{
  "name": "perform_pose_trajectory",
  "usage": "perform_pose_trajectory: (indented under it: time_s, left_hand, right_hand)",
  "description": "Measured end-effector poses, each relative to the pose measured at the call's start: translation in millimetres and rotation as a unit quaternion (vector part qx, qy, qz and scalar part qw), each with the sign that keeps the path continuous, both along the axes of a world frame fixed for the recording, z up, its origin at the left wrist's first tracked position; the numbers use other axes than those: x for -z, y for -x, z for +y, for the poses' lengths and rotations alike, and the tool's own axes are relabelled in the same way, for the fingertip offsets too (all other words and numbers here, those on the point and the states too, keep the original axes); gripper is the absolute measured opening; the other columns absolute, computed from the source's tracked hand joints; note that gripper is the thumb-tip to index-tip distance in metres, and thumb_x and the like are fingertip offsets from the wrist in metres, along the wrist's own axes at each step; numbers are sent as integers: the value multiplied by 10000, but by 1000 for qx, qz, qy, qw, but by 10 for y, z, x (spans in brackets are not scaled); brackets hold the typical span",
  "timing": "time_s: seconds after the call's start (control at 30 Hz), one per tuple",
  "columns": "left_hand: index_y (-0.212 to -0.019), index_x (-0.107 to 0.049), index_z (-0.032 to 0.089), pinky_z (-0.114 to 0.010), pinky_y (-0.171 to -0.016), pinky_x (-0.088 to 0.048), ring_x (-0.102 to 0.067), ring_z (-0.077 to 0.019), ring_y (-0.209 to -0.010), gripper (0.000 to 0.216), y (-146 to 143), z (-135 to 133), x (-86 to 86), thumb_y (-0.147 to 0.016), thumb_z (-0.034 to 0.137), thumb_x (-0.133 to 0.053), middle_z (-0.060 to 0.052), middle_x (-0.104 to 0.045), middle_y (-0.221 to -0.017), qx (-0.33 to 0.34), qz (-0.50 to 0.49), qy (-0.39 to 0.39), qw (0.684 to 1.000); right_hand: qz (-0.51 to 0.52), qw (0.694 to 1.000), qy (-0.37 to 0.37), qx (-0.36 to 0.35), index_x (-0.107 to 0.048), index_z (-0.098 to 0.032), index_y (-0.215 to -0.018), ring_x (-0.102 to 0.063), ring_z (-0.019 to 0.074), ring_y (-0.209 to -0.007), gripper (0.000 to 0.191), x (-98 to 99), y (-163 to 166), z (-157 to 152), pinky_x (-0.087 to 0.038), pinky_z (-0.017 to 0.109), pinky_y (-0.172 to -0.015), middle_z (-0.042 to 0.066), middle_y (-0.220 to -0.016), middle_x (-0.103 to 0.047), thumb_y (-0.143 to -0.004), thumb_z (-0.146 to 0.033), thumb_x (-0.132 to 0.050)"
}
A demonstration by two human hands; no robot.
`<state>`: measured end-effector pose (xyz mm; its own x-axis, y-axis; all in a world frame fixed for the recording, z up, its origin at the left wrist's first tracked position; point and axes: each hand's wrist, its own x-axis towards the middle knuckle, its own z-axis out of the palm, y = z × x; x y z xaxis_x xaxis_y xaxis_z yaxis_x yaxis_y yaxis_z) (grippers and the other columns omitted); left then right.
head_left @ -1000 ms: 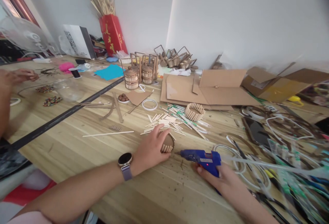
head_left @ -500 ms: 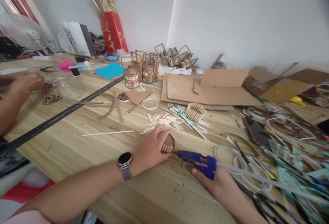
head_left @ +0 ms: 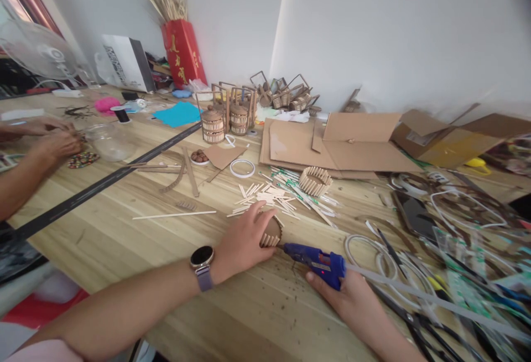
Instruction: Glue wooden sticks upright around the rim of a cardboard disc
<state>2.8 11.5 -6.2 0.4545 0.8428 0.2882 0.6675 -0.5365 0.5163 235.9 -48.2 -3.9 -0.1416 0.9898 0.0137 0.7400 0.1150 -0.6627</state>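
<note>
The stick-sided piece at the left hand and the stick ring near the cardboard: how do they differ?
The left hand grasps the stick-sided piece, with the glue gun pointing toward it; the stick ring stands untouched. The piece shows sticks along its near side, while the ring shows them all around. The hand partly hides the piece; the ring is in plain view. Both are roundish, with short pale sticks for walls.

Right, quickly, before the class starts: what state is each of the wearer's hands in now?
Left hand: partly curled, holding the small stick-sided ring between thumb and fingers.
Right hand: closed, holding the blue glue gun.
</note>
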Motion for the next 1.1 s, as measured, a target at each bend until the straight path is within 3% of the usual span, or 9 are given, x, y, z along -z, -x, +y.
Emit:
perform_pose_trajectory:
  time_s: [1.1]
  left_hand:
    - [-1368,-391,246,-505,-1074,-424,-408,-334,-1355,771,1,-5,18,-703,171,-775,-145,-368,-1469,5,-14,-6,1000]
  right_hand:
    - [11,1000,-12,25,-697,-177,-1015,-653,357,-1071,454,-17,31,-15,-479,511,-979,162,-1077,-737,-776,-526,-533]
